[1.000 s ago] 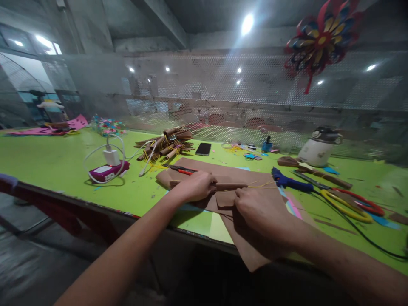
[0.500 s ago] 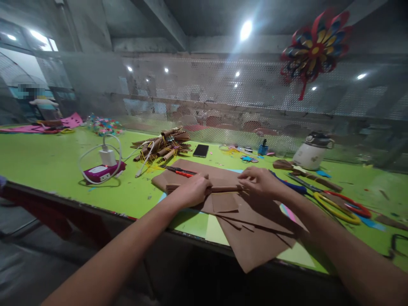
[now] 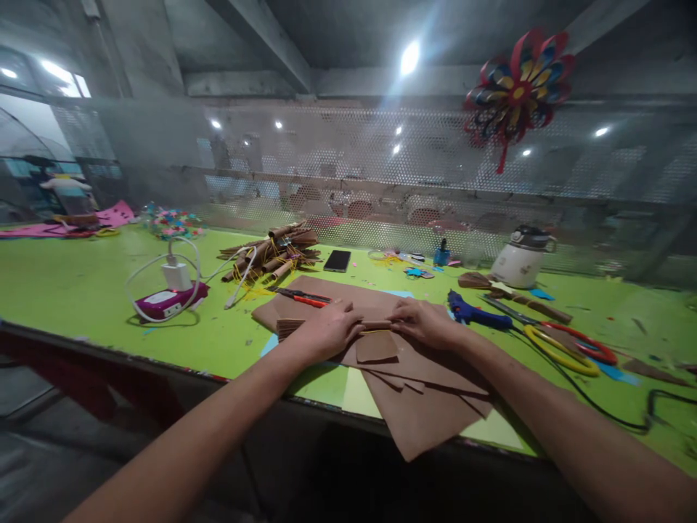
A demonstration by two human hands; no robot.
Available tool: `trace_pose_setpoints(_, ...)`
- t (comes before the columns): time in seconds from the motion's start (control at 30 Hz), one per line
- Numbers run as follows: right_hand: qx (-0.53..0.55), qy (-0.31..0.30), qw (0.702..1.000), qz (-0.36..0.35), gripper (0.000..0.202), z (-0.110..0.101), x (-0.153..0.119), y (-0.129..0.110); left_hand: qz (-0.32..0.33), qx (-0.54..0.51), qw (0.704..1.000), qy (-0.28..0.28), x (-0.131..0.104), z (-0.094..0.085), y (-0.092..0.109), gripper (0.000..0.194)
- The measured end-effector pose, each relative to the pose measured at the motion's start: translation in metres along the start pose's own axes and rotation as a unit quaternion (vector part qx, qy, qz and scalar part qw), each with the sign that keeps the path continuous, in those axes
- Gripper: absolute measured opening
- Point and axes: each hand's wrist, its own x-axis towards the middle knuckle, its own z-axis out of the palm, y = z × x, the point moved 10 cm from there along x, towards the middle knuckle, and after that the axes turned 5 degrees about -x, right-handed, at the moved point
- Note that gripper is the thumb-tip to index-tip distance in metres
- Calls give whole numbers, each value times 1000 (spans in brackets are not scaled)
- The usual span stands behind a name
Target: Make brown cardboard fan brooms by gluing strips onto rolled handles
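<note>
Brown paper sheets [image 3: 430, 414] lie fanned out at the front edge of the green table. Across them lies a narrow folded brown strip [image 3: 375, 325] with a thin yellow line along it. My left hand [image 3: 329, 328] grips the strip's left part, fingers bent over it. On its right end, my right hand [image 3: 422, 319] is closed with thumb and fingers pressed together. A small brown flap [image 3: 377, 347] sits just below the strip. Pleated brown paper [image 3: 288, 328] shows left of my left hand. Behind that hand rests a red and black cutter [image 3: 305, 297].
Farther back are rolled brown papers [image 3: 272, 254] with yellow string and a phone [image 3: 337, 261]. A purple power block [image 3: 171, 299] stands left. To the right lie a blue glue gun [image 3: 479, 312], scissors [image 3: 560, 349] and a white kettle-like container [image 3: 520, 258].
My right hand has moved left along the strip, closer to my left hand, and its fingers have closed down. The camera view has shifted slightly, showing more of the glue gun.
</note>
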Motion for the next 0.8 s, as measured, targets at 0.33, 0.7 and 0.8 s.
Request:
trace_pose_setpoints(0.33,11,-15,998,54,27,-15,-5,7,-26,-128,991,-21,3,7,-14,28)
trace_pose_setpoints(0.7,61,-89,990,87,35,-3,-11,26,-61,-159,985,-31,4,9,-22,29)
trace_pose_setpoints(0.8,44,-110,988,103,26,-1,-12,30,-56,-168,984,-33,4,10,-24,29)
